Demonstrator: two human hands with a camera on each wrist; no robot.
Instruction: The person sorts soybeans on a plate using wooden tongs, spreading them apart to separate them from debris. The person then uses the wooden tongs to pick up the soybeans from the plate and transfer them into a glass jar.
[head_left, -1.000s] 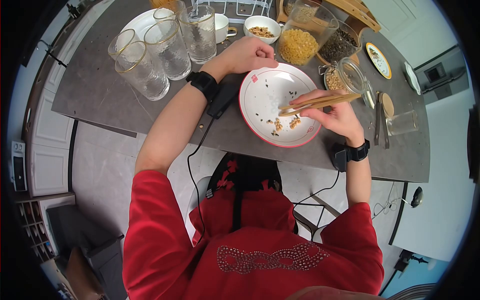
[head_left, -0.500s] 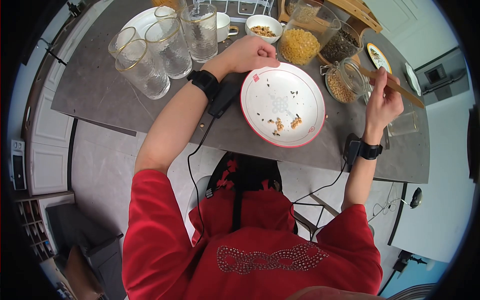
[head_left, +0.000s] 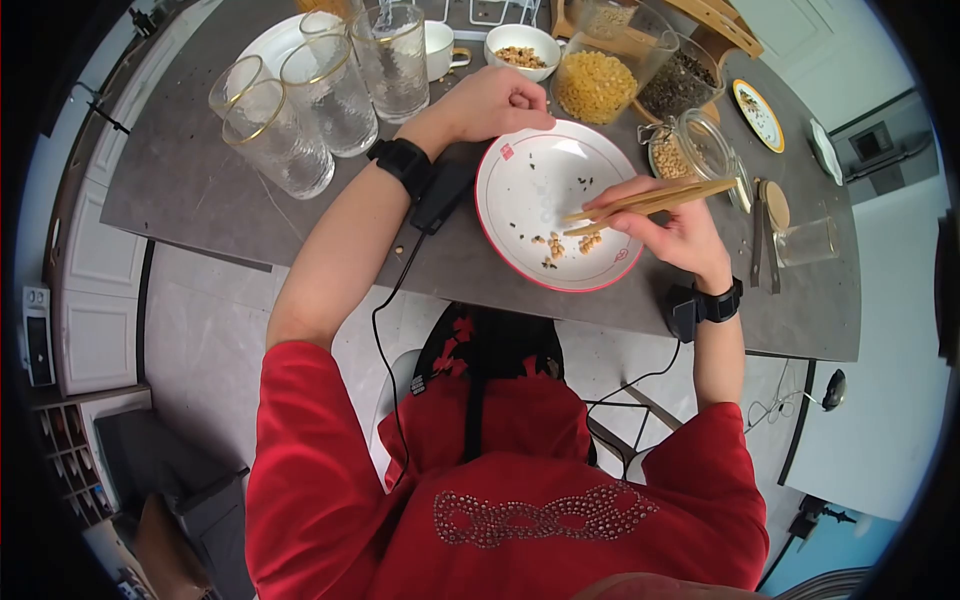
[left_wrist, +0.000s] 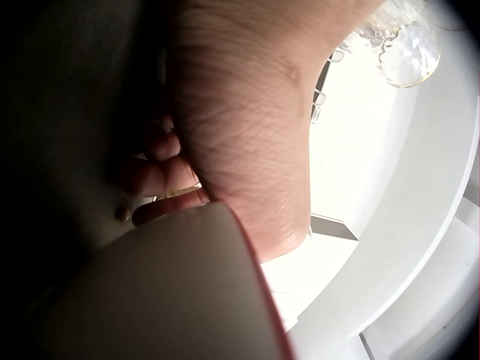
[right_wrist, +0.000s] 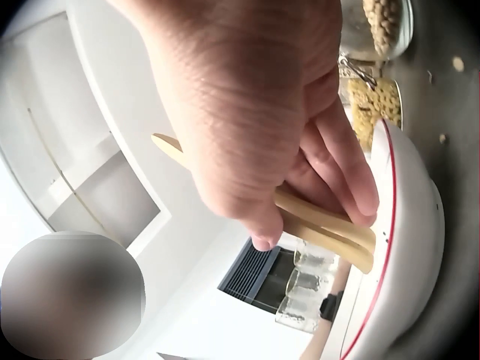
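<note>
A shallow white bowl (head_left: 515, 185) with a red rim holds beige beans (head_left: 556, 245) and small dark bits. At its far left rim my left hand (head_left: 497, 104) holds on, thumb side against the rim and fingers curled. In the left wrist view those fingers (left_wrist: 161, 169) show beyond the bowl wall (left_wrist: 180, 285). Thumb and fingers of my right hand (head_left: 680, 225) grip wooden tongs (head_left: 655, 199) above the bowl's right side. The tong tips point left and down, over the inside of the bowl. Right of it, an open clip-top jar (head_left: 680, 155) of beige beans lies tilted.
Tall gold-rimmed glasses (head_left: 335, 90) stand at the left. Behind the bowl are a small white bowl (head_left: 522, 50) of mixed bits, a jar of yellow pieces (head_left: 595, 85) and a dark-filled jar (head_left: 680, 80). A clear glass (head_left: 808, 242) lies at the right.
The tongs went right to the bean jar half a second ago, and now they are back over the bowl, much as one second ago. My left hand stays at the rim.
</note>
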